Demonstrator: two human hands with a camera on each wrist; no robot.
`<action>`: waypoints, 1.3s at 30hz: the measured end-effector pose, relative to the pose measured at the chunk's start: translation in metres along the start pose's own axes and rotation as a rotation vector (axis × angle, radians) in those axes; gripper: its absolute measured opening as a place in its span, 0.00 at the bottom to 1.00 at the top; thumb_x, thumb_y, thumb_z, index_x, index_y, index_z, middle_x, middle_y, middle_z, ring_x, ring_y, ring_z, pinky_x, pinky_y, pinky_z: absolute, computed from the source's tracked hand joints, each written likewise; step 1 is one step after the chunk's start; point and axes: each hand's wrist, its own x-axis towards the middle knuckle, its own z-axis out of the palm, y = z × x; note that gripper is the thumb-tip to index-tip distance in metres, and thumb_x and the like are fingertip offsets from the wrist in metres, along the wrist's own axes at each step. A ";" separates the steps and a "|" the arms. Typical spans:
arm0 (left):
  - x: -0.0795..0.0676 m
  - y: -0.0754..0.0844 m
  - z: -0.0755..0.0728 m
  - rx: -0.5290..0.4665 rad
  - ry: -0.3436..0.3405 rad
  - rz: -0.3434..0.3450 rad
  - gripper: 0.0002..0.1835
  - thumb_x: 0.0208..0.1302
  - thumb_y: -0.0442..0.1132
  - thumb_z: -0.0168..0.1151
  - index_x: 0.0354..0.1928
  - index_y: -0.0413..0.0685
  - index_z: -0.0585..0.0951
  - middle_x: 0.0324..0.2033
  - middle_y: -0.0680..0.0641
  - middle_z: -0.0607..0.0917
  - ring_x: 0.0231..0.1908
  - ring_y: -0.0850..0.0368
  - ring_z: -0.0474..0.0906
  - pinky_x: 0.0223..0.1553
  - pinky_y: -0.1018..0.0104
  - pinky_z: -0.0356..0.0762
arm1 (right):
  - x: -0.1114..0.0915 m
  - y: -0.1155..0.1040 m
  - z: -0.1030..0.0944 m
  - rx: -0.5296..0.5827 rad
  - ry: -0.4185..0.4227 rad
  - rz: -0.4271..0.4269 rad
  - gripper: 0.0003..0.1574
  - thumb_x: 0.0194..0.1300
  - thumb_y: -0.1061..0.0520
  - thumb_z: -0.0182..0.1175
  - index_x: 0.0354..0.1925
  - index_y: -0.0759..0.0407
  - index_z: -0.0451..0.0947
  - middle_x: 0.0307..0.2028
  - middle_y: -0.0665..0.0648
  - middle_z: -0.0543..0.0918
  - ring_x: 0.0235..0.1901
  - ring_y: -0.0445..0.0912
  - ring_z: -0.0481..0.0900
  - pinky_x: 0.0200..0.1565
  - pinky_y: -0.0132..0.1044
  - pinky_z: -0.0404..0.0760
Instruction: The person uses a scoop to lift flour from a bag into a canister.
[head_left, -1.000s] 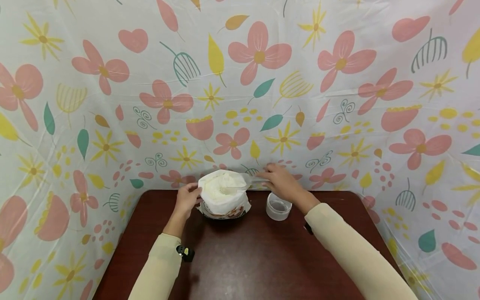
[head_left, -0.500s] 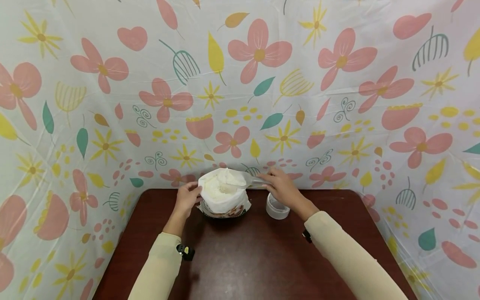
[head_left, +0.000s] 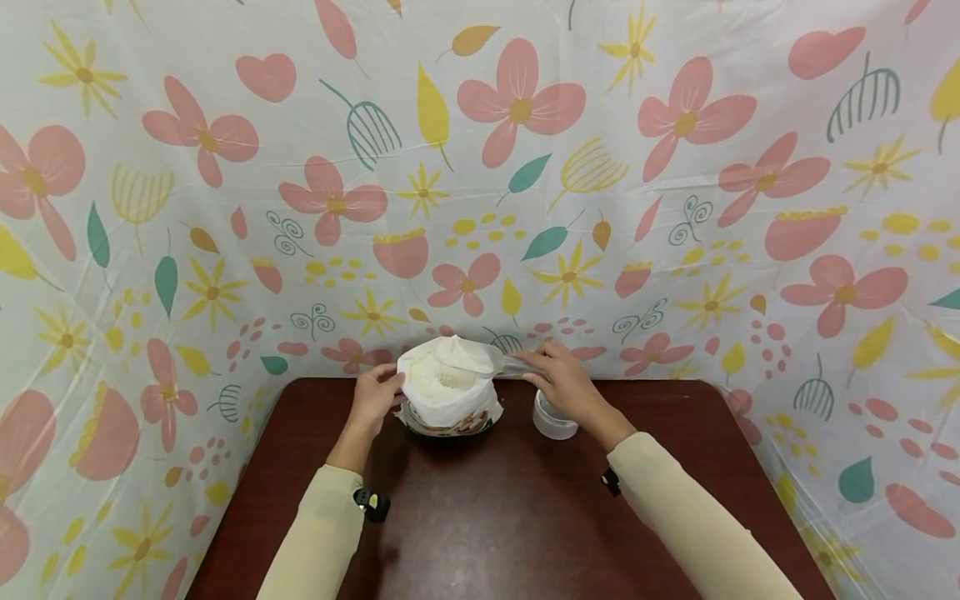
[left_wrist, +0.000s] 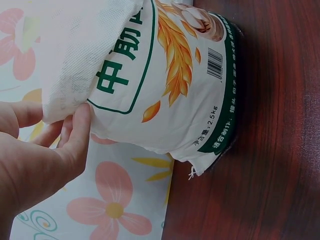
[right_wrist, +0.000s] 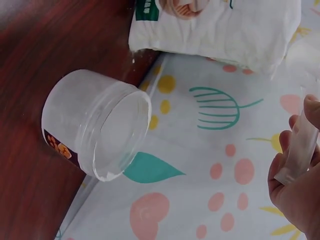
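Note:
A white flour bag (head_left: 442, 408) stands at the back of the table, its mouth spread wide around pale flour (head_left: 423, 372). My left hand (head_left: 372, 398) pinches the folded rim on the left side, thumb against fingers, as the left wrist view shows. In my right hand (head_left: 564, 383) is the handle of a clear plastic scoop (right_wrist: 300, 150). Its bowl (head_left: 480, 358) lies over the bag's mouth with flour in it. Just below the right hand stands a clear round jar (right_wrist: 75, 112), without a lid; its inside looks whitish, and how much it holds is unclear.
The dark red-brown table (head_left: 480, 517) stretches in front of the bag and jar. A patterned cloth (head_left: 517, 208) hangs close behind the table's back edge and along both sides. White specks lie on the jar's rim in the right wrist view.
The scoop has come up out of the heap with flour in it and stays over the bag. My right hand has dropped slightly toward the jar; the left hand keeps its place.

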 end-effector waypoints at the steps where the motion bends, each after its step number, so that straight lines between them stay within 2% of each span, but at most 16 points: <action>1: 0.000 0.000 0.000 -0.001 0.002 0.000 0.22 0.77 0.34 0.56 0.68 0.32 0.74 0.58 0.28 0.79 0.42 0.54 0.84 0.62 0.40 0.81 | 0.000 0.000 0.000 0.003 -0.003 0.002 0.26 0.68 0.61 0.69 0.63 0.54 0.82 0.37 0.53 0.74 0.36 0.44 0.66 0.36 0.37 0.71; 10: -0.001 -0.001 0.001 -0.007 0.004 0.004 0.21 0.77 0.34 0.57 0.66 0.31 0.76 0.57 0.29 0.79 0.48 0.44 0.84 0.60 0.41 0.83 | -0.003 0.001 -0.009 0.032 -0.032 0.029 0.25 0.71 0.60 0.66 0.65 0.54 0.81 0.40 0.53 0.75 0.36 0.43 0.66 0.35 0.37 0.72; 17: -0.001 -0.001 0.002 0.001 0.008 0.007 0.21 0.77 0.34 0.56 0.66 0.31 0.76 0.56 0.29 0.80 0.49 0.44 0.84 0.60 0.42 0.83 | -0.010 0.002 -0.020 0.063 -0.038 0.079 0.25 0.73 0.59 0.65 0.66 0.54 0.80 0.41 0.52 0.76 0.38 0.43 0.68 0.36 0.37 0.74; 25: -0.002 0.000 0.000 0.011 -0.004 -0.002 0.22 0.78 0.35 0.55 0.68 0.33 0.74 0.57 0.30 0.79 0.54 0.38 0.82 0.58 0.47 0.86 | -0.020 0.006 -0.033 0.059 -0.020 0.118 0.26 0.71 0.59 0.67 0.66 0.51 0.81 0.37 0.50 0.73 0.35 0.42 0.67 0.35 0.36 0.73; 29: -0.002 0.000 0.000 0.012 -0.009 0.002 0.22 0.78 0.35 0.55 0.69 0.32 0.73 0.57 0.29 0.79 0.52 0.39 0.82 0.57 0.48 0.87 | -0.026 0.010 -0.039 0.069 -0.011 0.125 0.27 0.70 0.61 0.67 0.66 0.50 0.80 0.37 0.49 0.73 0.35 0.42 0.66 0.35 0.36 0.71; 35: -0.004 0.002 0.000 0.020 0.000 0.006 0.21 0.78 0.35 0.55 0.68 0.33 0.74 0.56 0.31 0.79 0.50 0.43 0.83 0.46 0.63 0.91 | -0.036 0.019 -0.048 0.048 0.014 0.110 0.26 0.71 0.60 0.66 0.66 0.52 0.80 0.43 0.51 0.77 0.41 0.44 0.70 0.38 0.39 0.74; 37: -0.004 0.003 0.000 0.019 -0.001 0.010 0.21 0.78 0.35 0.55 0.68 0.32 0.74 0.55 0.30 0.79 0.48 0.45 0.84 0.46 0.63 0.91 | -0.040 0.021 -0.052 0.035 0.021 0.114 0.25 0.72 0.60 0.65 0.66 0.53 0.80 0.45 0.52 0.78 0.42 0.44 0.71 0.38 0.40 0.75; 39: -0.005 0.003 0.000 0.015 0.000 0.008 0.21 0.78 0.35 0.55 0.67 0.33 0.75 0.55 0.31 0.79 0.47 0.47 0.84 0.50 0.58 0.90 | -0.044 0.025 -0.056 0.013 0.032 0.112 0.26 0.71 0.61 0.65 0.66 0.53 0.80 0.46 0.53 0.79 0.42 0.44 0.72 0.38 0.40 0.75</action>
